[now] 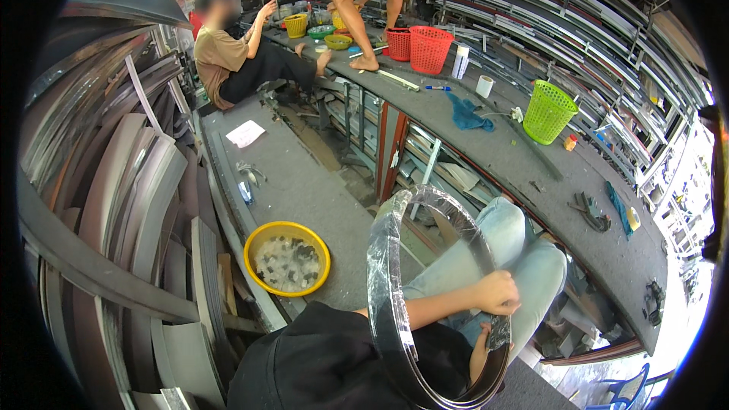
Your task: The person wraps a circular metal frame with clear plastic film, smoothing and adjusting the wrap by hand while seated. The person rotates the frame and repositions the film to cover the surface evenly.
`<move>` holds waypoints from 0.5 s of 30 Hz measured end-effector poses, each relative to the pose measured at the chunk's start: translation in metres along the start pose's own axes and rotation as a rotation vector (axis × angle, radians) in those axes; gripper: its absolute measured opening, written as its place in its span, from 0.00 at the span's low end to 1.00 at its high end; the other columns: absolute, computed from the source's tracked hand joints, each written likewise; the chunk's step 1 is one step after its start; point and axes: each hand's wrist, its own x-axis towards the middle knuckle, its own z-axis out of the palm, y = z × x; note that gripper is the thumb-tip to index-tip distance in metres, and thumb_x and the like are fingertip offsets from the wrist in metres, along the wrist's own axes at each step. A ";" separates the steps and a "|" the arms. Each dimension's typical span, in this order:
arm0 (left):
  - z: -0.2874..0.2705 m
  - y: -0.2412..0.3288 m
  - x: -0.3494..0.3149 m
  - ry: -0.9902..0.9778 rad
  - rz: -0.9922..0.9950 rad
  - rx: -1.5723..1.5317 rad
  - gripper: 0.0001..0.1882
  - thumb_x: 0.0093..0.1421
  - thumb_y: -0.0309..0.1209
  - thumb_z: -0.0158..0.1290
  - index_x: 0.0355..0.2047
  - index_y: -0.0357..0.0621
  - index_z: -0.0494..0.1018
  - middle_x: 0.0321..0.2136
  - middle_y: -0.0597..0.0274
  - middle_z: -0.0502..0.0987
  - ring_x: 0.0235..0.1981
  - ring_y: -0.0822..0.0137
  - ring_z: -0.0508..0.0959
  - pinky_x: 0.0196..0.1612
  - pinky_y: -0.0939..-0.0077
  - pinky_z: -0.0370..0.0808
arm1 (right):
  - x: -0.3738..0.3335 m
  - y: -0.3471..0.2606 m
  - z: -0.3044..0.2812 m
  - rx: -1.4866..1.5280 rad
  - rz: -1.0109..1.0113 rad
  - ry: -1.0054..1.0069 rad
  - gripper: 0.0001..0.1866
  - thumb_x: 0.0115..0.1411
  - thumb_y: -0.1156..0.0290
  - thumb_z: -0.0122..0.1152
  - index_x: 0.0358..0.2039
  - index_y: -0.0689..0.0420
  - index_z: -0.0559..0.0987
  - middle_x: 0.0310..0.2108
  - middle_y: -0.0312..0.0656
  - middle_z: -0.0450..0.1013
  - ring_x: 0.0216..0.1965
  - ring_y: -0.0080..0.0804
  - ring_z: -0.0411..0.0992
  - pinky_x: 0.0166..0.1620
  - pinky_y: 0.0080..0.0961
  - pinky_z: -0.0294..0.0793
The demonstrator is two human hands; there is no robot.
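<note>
A large ring-shaped coil of dark flat strip (pixel 386 277), partly wrapped in shiny clear film, stands upright across my lap. My left forearm passes through the ring, and my left hand (pixel 497 294) is closed in a fist at its right side. What sits inside that fist, if anything, is hidden. Just below, my right hand (pixel 479 353) grips the coil's inner edge beside a film-wrapped patch, its thumb pointing up. My jeans-clad knees (pixel 503 229) are bent behind the ring.
A yellow basin (pixel 325 266) with black and whitish bits stands at left. Curved panels (pixel 125 190) crowd the left side. On the right bench lie a green basket (pixel 550 112), red basket (pixel 430 50), and blue cloth (pixel 467 112). One person (pixel 228 53) sits farther off; another (pixel 364 0) stands barefoot.
</note>
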 end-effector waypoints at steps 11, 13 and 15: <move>-0.007 0.004 0.002 -0.020 0.008 0.003 0.16 0.53 0.37 0.54 0.12 0.47 0.68 0.14 0.63 0.71 0.21 0.59 0.72 0.28 0.65 0.65 | -0.003 0.007 0.005 0.013 -0.037 0.085 0.05 0.55 0.74 0.63 0.33 0.58 0.81 0.34 0.41 0.76 0.41 0.42 0.70 0.48 0.37 0.66; -0.007 0.004 0.002 -0.024 0.013 -0.011 0.15 0.53 0.37 0.53 0.12 0.47 0.68 0.14 0.63 0.71 0.21 0.59 0.72 0.29 0.65 0.65 | -0.002 0.007 0.005 -0.011 -0.049 0.066 0.05 0.55 0.74 0.64 0.33 0.58 0.81 0.34 0.41 0.76 0.41 0.42 0.70 0.48 0.37 0.66; -0.008 0.003 0.002 -0.026 0.013 -0.013 0.15 0.53 0.37 0.53 0.12 0.47 0.68 0.14 0.63 0.71 0.21 0.59 0.72 0.29 0.65 0.65 | -0.002 0.006 0.005 -0.006 -0.041 0.066 0.04 0.55 0.75 0.63 0.33 0.58 0.81 0.34 0.41 0.77 0.41 0.42 0.70 0.49 0.37 0.65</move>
